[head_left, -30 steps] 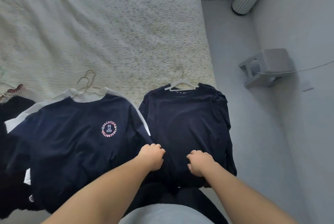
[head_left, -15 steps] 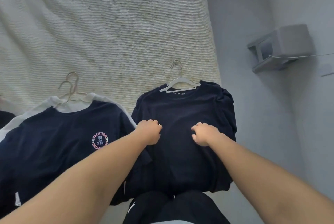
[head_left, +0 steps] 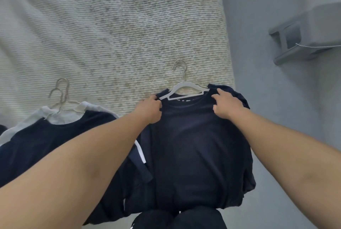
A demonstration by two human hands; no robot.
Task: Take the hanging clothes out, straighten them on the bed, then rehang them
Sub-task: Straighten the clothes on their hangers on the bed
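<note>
A plain navy shirt (head_left: 195, 147) lies flat near the bed's right edge on a white plastic hanger (head_left: 184, 88) with a metal hook. My left hand (head_left: 149, 110) grips the shirt's left shoulder beside the collar. My right hand (head_left: 227, 107) holds the right shoulder, fingers curled into the fabric. To the left lies a second navy shirt (head_left: 44, 145) on top of a white garment (head_left: 60, 116), with two wire hanger hooks (head_left: 60, 90) showing above its collar. My left forearm covers part of it.
The bed (head_left: 110, 25) has a pale ribbed cover and its right edge runs just past the plain shirt. A grey stool (head_left: 306, 33) lies tipped on the grey floor at right, with a thin white cord across it. My dark-trousered legs stand at the bottom.
Both hands slid up the plain navy shirt from its lower middle to its shoulders by the hanger. The view moved closer and tilted down.
</note>
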